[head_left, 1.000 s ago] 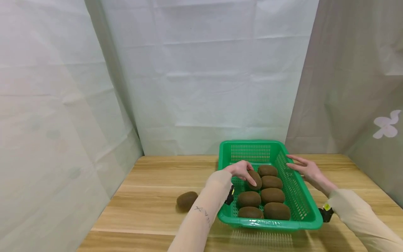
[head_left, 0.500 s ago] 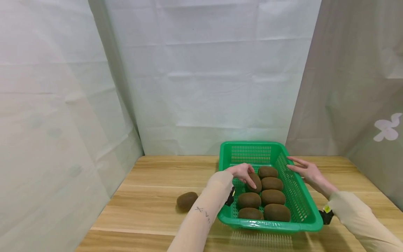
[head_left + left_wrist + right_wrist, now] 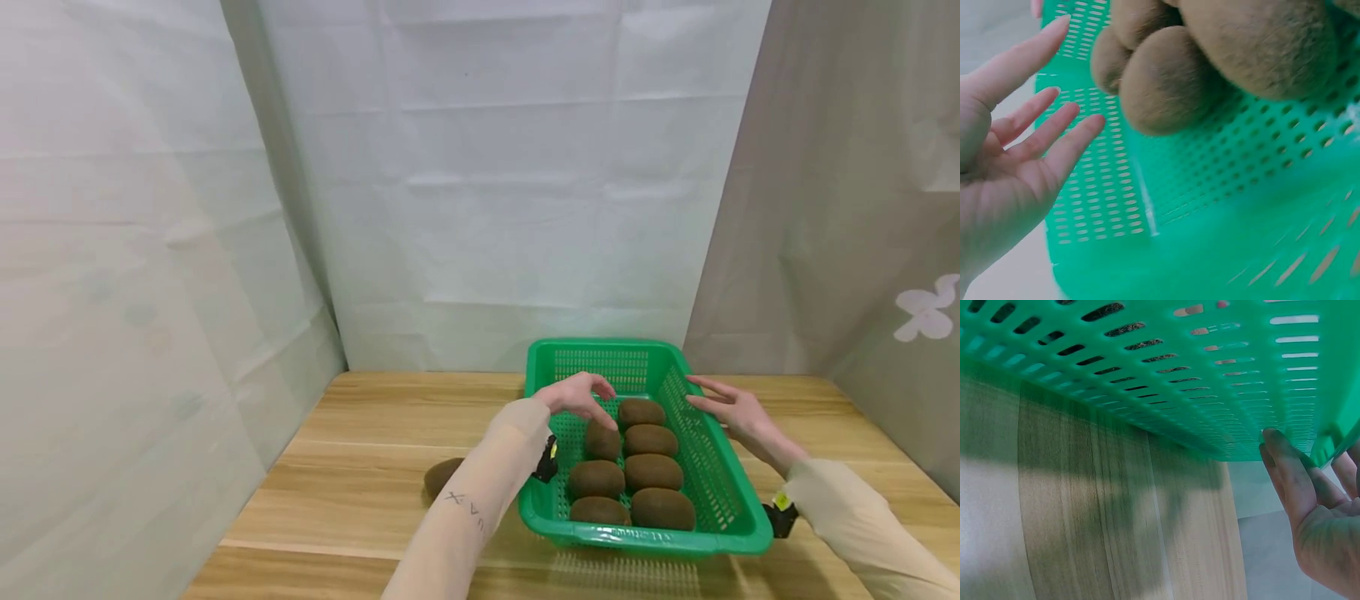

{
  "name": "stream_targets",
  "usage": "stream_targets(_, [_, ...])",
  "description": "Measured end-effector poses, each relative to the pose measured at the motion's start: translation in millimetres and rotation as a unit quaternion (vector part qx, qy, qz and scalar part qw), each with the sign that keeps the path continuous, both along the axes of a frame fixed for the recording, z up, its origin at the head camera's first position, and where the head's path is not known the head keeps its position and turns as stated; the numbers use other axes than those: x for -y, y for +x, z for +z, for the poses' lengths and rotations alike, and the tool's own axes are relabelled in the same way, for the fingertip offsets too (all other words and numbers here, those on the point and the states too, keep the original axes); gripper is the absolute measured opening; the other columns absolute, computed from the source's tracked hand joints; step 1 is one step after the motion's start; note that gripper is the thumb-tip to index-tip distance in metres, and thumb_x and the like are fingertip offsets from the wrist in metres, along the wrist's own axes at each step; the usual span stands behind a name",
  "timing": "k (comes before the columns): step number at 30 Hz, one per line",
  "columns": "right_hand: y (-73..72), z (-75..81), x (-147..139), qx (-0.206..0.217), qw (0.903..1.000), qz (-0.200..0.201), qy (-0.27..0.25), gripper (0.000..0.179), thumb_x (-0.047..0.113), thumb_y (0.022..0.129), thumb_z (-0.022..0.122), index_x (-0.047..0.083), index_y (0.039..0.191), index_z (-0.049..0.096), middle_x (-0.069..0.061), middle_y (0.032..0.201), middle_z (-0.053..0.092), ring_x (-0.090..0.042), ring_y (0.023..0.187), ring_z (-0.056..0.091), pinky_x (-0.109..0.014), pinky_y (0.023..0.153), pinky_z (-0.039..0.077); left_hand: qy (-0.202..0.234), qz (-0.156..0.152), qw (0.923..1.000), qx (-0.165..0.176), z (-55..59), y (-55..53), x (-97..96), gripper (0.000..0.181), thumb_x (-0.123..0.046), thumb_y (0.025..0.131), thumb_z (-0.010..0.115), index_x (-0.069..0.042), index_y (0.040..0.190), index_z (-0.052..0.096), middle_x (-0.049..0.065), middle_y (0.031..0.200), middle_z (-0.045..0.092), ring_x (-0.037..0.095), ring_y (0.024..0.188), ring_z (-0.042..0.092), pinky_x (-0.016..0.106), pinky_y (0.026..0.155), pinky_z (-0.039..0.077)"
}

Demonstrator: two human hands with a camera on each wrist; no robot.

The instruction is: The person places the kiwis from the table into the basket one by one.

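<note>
My left hand (image 3: 573, 395) hovers over the left side of a green plastic basket (image 3: 645, 540), its fingers spread and holding nothing. Just below its fingertips lies a brown kiwi (image 3: 602, 443), standing lengthwise in the basket. In the left wrist view the bare palm and fingers (image 3: 1044, 140) are apart from the nearest kiwi (image 3: 1166, 81). More kiwis (image 3: 654, 472) lie crosswise in two columns. My right hand (image 3: 738, 411) touches the basket's right rim with extended fingers; the right wrist view shows its fingers (image 3: 1291, 472) against the slotted outer wall.
One more kiwi (image 3: 441, 477) lies on the wooden table (image 3: 352, 500) left of the basket, partly hidden by my left forearm. Pale cloth (image 3: 495, 208) hangs behind the table and along both sides.
My left hand has let go of the kiwi and risen slightly, leaving it in the left column of the basket. My right hand has stayed at the rim.
</note>
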State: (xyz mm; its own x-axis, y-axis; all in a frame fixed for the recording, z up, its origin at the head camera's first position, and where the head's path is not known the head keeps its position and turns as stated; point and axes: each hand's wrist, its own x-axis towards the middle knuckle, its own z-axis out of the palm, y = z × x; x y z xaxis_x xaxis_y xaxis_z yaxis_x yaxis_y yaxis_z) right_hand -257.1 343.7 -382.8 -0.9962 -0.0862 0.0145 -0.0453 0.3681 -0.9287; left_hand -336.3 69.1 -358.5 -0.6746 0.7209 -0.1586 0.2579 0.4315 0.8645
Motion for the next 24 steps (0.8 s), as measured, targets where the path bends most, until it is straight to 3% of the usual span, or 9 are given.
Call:
stream_targets(6, [-1.0, 0.4, -2.2, -0.001, 1.0000, 0.001, -0.002, 0.068, 0.035, 0.090, 0.056, 0.003, 0.142, 0.025, -0.030, 0.139, 0.020, -0.045, 0.121, 0.027, -0.058, 0.091, 0.030, 0.026, -0.007, 0.9996, -0.007, 18.8, -4.5, 9.1, 0.048, -0.005, 0.074, 0.075, -0.006, 0.117, 0.054, -0.002, 0.106, 0.052, 0.012, 0.088, 0.054, 0.026, 0.074, 0.047])
stream_targets(10, [-1.2, 0.1, -3.1, 0.002, 1.0000, 0.000, -0.006, 0.068, 0.035, 0.090, 0.056, 0.003, 0.142, 0.026, -0.029, 0.139, 0.022, -0.044, 0.121, 0.029, -0.055, 0.090, 0.033, 0.047, -0.009, 0.9988, -0.009, 27.7, -4.8, 17.4, 0.049, -0.006, 0.075, 0.075, -0.008, 0.119, 0.053, -0.002, 0.109, 0.052, 0.013, 0.094, 0.053, 0.028, 0.077, 0.047])
stream_targets(17, [-4.1, 0.5, -5.3, -0.001, 1.0000, 0.001, -0.009, 0.066, 0.033, 0.090, 0.056, 0.005, 0.142, 0.026, -0.029, 0.139, 0.022, -0.044, 0.119, 0.032, -0.046, 0.085, 0.043, 0.128, -0.013, 0.9914, 0.024, 34.6, -4.8, 28.8, 0.048, -0.005, 0.077, 0.072, -0.009, 0.120, 0.053, -0.002, 0.112, 0.053, 0.015, 0.102, 0.052, 0.029, 0.078, 0.047])
stream_targets(24, [-5.3, 0.3, -8.0, -0.001, 1.0000, 0.008, 0.002, 0.067, 0.035, 0.091, 0.055, 0.004, 0.142, 0.024, -0.029, 0.140, 0.018, -0.046, 0.121, 0.027, -0.055, 0.089, 0.035, 0.134, -0.006, 0.9906, -0.026, 38.1, -3.2, 45.2, 0.047, -0.009, 0.078, 0.072, -0.012, 0.121, 0.053, -0.002, 0.113, 0.053, 0.013, 0.104, 0.052, 0.028, 0.079, 0.046])
